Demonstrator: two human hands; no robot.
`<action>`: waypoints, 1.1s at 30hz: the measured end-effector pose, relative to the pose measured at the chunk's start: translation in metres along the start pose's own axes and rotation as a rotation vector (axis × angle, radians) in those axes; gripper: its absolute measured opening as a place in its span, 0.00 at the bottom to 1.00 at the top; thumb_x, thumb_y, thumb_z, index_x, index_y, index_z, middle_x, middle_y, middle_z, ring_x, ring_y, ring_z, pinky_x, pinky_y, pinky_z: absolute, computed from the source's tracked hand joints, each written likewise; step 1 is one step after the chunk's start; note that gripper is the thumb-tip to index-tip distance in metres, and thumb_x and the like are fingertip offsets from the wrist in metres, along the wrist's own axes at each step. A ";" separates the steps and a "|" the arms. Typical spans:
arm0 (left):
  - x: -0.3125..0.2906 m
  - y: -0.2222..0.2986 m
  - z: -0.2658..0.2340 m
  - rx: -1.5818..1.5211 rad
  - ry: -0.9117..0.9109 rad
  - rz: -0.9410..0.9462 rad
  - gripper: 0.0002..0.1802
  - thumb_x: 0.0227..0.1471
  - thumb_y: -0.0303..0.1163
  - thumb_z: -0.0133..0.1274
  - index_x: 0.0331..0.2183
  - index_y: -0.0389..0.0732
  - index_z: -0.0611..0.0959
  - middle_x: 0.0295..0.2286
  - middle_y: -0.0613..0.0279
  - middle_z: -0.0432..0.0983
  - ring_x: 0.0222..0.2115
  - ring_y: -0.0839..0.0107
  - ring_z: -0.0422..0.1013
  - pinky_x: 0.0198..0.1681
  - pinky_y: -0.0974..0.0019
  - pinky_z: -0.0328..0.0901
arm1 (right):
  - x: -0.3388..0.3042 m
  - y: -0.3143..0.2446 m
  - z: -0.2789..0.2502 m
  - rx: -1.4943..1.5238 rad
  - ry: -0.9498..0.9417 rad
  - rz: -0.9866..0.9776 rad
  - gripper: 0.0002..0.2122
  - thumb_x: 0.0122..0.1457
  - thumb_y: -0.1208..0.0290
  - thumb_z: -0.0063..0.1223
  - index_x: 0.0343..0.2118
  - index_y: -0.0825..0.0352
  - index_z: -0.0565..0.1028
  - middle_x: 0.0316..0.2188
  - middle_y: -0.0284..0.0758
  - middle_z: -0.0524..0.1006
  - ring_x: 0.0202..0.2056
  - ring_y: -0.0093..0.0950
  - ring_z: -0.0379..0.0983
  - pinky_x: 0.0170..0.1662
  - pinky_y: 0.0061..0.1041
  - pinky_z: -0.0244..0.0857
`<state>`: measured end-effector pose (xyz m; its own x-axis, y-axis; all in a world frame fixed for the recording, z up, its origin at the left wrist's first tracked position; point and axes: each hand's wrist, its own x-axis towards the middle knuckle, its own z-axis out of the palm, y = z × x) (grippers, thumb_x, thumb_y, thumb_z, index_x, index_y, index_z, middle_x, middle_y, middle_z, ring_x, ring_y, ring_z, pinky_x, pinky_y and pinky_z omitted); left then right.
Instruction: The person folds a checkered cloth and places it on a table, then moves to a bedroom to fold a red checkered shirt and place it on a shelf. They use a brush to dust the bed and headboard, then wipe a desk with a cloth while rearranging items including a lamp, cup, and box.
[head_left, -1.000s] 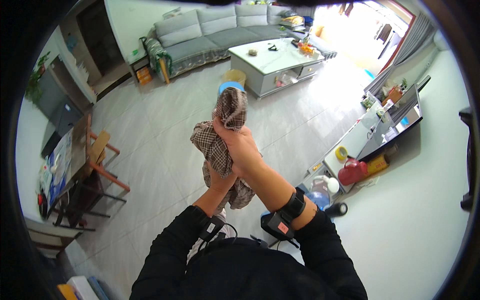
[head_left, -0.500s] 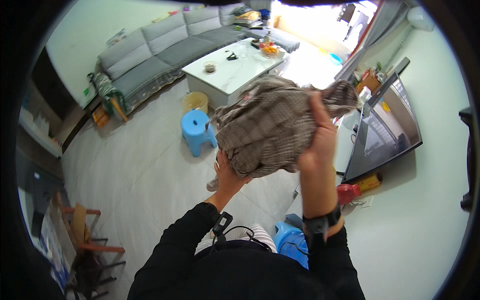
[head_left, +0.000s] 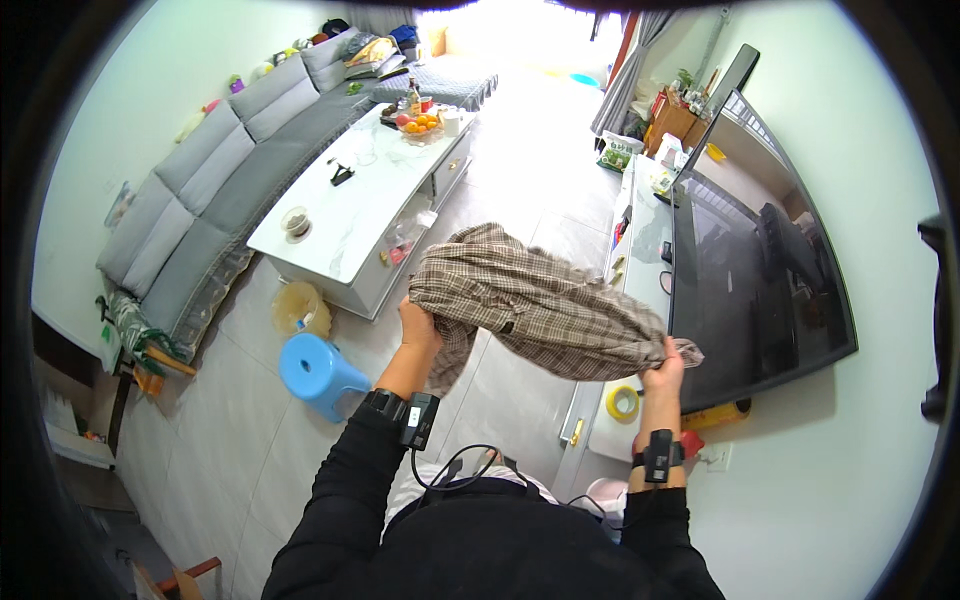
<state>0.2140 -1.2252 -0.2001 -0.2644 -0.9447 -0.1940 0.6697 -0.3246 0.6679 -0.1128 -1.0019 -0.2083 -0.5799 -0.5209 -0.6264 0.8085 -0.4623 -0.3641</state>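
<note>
A brown and cream plaid shirt (head_left: 535,305) is stretched sideways in the air in front of me, wrinkled and bunched. My left hand (head_left: 420,326) is closed on its left end, where a loose part hangs down beside the wrist. At the opposite end my right hand (head_left: 662,370) grips the cloth, and a short tip sticks out past the fingers. Folds of fabric hide some of the fingertips on both sides. Each wrist wears a black strap with a small device.
Left of me stand a blue stool (head_left: 318,372) and a yellowish bin (head_left: 301,308). Beyond them is a white marble-topped coffee table (head_left: 318,225), with a grey sofa (head_left: 240,190) behind. At right, a large television (head_left: 760,270) stands on a white cabinet holding a tape roll (head_left: 622,402).
The shirt has gone from a bunched bundle to a long stretched span. My hands have moved apart, the right one lower. The view has turned, showing more of the cabinet.
</note>
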 end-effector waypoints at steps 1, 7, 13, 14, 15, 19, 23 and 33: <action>0.014 -0.001 0.009 -0.026 -0.039 -0.038 0.16 0.55 0.37 0.45 0.42 0.38 0.77 0.37 0.59 0.76 0.37 0.66 0.72 0.42 0.62 0.67 | 0.027 0.007 -0.001 -0.006 -0.041 0.025 0.17 0.60 0.64 0.44 0.47 0.70 0.70 0.50 0.44 0.70 0.51 0.43 0.66 0.56 0.48 0.56; 0.116 -0.023 0.020 -0.039 -0.157 -0.315 0.25 0.51 0.48 0.51 0.48 0.45 0.73 0.46 0.64 0.71 0.47 0.66 0.66 0.50 0.56 0.61 | 0.138 0.029 0.046 -0.031 -0.081 0.063 0.16 0.61 0.64 0.41 0.46 0.71 0.70 0.48 0.44 0.71 0.49 0.44 0.67 0.55 0.46 0.58; 0.237 -0.072 -0.009 0.304 -0.036 -0.404 0.28 0.51 0.48 0.51 0.49 0.41 0.71 0.46 0.62 0.71 0.46 0.66 0.66 0.49 0.60 0.61 | 0.176 0.009 0.158 -0.076 -0.379 -0.113 0.17 0.63 0.63 0.40 0.47 0.71 0.69 0.49 0.43 0.71 0.51 0.40 0.66 0.56 0.42 0.59; 0.257 -0.080 -0.012 0.416 0.035 -0.448 0.29 0.51 0.48 0.51 0.49 0.39 0.71 0.46 0.61 0.71 0.45 0.66 0.66 0.48 0.62 0.61 | 0.179 0.006 0.188 -0.090 -0.428 -0.132 0.18 0.63 0.62 0.40 0.48 0.71 0.69 0.49 0.43 0.70 0.51 0.40 0.66 0.56 0.42 0.59; 0.283 -0.087 -0.011 0.590 0.008 -0.562 0.32 0.48 0.48 0.54 0.49 0.37 0.71 0.45 0.59 0.71 0.46 0.67 0.65 0.48 0.61 0.60 | 0.186 0.002 0.223 -0.155 -0.484 -0.154 0.18 0.64 0.62 0.39 0.49 0.71 0.68 0.50 0.43 0.69 0.52 0.40 0.65 0.56 0.42 0.58; 0.367 -0.119 0.022 1.144 -0.463 -0.543 0.55 0.34 0.47 0.67 0.56 0.30 0.57 0.54 0.44 0.58 0.57 0.57 0.53 0.58 0.59 0.50 | 0.211 0.012 0.349 -0.293 -0.586 -0.115 0.16 0.62 0.62 0.44 0.45 0.70 0.70 0.44 0.40 0.74 0.46 0.35 0.71 0.51 0.37 0.64; 0.421 -0.126 0.104 1.257 -0.847 0.060 0.71 0.26 0.50 0.70 0.59 0.30 0.43 0.61 0.42 0.37 0.62 0.50 0.36 0.63 0.62 0.36 | 0.246 0.061 0.434 -0.486 -0.553 -0.008 0.13 0.62 0.66 0.46 0.43 0.69 0.72 0.40 0.38 0.76 0.40 0.32 0.74 0.46 0.34 0.69; 0.573 -0.145 0.271 0.560 -1.215 -0.607 0.42 0.38 0.40 0.67 0.52 0.33 0.68 0.48 0.56 0.69 0.49 0.66 0.63 0.55 0.63 0.56 | 0.478 0.055 0.633 -0.329 -0.904 0.250 0.16 0.63 0.61 0.42 0.39 0.73 0.73 0.34 0.41 0.77 0.33 0.33 0.76 0.37 0.31 0.73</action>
<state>-0.2227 -1.7073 -0.2136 -0.9991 0.0378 -0.0198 -0.0309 -0.3211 0.9465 -0.4090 -1.7306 -0.0910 -0.1370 -0.9906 -0.0003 0.8260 -0.1141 -0.5519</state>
